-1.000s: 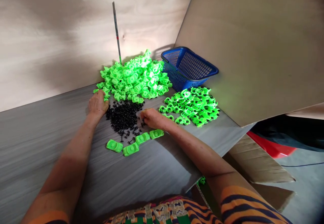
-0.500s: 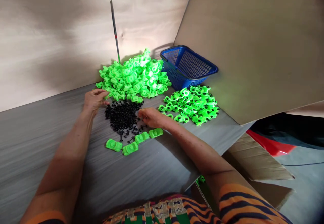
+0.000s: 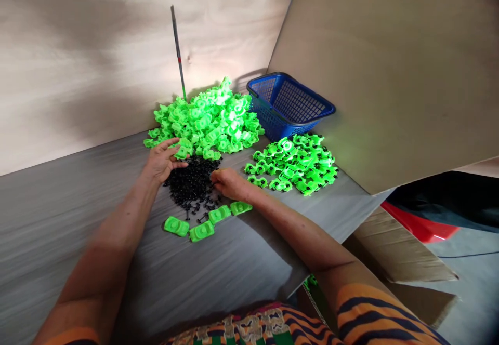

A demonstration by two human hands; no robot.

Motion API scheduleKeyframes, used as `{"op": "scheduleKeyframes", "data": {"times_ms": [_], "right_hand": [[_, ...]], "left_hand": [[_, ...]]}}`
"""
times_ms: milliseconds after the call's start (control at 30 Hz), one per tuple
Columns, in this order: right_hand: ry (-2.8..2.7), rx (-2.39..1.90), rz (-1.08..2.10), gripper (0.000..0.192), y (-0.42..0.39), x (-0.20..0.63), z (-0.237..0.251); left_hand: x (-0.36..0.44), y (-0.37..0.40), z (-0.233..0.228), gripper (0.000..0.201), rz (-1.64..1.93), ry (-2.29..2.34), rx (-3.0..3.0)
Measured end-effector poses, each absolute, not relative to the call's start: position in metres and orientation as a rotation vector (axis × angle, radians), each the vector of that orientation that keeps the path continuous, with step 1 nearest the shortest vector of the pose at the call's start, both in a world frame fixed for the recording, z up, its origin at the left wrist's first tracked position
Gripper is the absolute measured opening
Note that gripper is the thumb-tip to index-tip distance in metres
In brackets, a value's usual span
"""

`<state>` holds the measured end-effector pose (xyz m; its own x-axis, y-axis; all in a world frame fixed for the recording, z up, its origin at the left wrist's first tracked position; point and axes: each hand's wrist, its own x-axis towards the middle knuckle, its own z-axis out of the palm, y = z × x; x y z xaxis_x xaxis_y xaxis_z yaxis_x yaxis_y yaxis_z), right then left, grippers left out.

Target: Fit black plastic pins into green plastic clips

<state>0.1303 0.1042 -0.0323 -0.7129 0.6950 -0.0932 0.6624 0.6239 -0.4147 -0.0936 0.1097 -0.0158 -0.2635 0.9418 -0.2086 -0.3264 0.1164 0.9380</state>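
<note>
My left hand (image 3: pixel 162 162) is at the front left of a heap of green plastic toy car bodies (image 3: pixel 210 114). Its fingers curve round one green car body (image 3: pixel 182 150), which partly blends with the heap behind. Below lies a pile of small black wheel axles (image 3: pixel 191 181). At the right edge of that pile, my right hand (image 3: pixel 229 183) has its fingers pressed together; what is between them is too small to make out. Nearer to me, several green car bodies (image 3: pixel 201 231) lie in a slanting row on the grey table (image 3: pixel 187 282).
A blue plastic basket (image 3: pixel 290 101) stands in the back corner. In front of it are green cars fitted with black wheels (image 3: pixel 300 163). A thin rod (image 3: pixel 177 49) leans on the back board. Cardboard (image 3: pixel 409 241) is beyond the table's right edge.
My left hand has moved right from the heap's left edge, with a green car body now showing among its fingers. My right hand has stayed by the black axles.
</note>
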Motion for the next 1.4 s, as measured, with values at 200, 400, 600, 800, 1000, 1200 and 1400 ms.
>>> {"op": "scheduleKeyframes", "data": {"times_ms": [200, 400, 600, 800, 1000, 1200, 1400], "right_hand": [[-2.732, -1.254, 0.649, 0.015, 0.106, 0.132, -0.035], [-2.537, -1.142, 0.878, 0.016, 0.113, 0.135, -0.033], [-2.063, -0.998, 1.121, 0.018, 0.131, 0.128, -0.016], [-1.704, -0.958, 1.031, 0.031, 0.125, 0.111, -0.019], [-1.797, -0.999, 0.815, 0.023, 0.115, 0.113, -0.019], [-1.974, -0.995, 0.578, 0.02, 0.109, 0.113, -0.016], [-2.026, -1.003, 0.485, 0.018, 0.105, 0.114, -0.014]], "left_hand": [[-0.081, 0.107, -0.025, 0.049, 1.463, 1.014, 0.77], [-0.077, 0.105, -0.03, 0.046, 1.45, 0.957, 0.792], [-0.069, 0.102, -0.031, 0.056, 1.419, 0.918, 0.863], [-0.052, 0.094, -0.029, 0.066, 1.414, 0.951, 0.946], [-0.038, 0.088, -0.028, 0.065, 1.455, 1.074, 1.042], [-0.034, 0.089, -0.029, 0.053, 1.513, 1.142, 1.053], [-0.034, 0.089, -0.028, 0.046, 1.48, 1.141, 1.054]]}}
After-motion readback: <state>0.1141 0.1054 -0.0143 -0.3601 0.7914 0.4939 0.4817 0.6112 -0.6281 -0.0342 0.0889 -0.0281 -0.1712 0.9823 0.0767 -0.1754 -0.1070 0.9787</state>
